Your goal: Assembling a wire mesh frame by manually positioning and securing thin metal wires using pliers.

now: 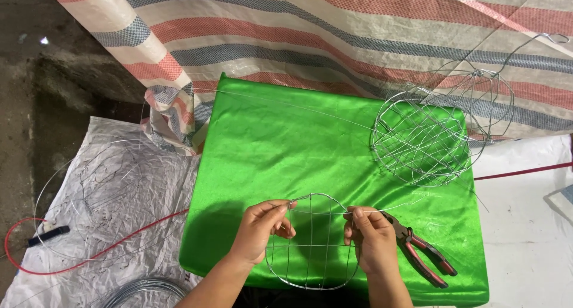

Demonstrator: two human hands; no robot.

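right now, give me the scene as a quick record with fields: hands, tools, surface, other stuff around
left hand: pinches the top left of a wire frame
right hand: pinches the top right of the same frame
frame: flat, rounded, with crossing wires, lying on the green cloth
pliers: red handles, on the cloth just right of the right hand, untouched
wire basket: round, at the cloth's far right corner
left side: clear plastic sheet, red cable, wire coil
behind: striped tarp
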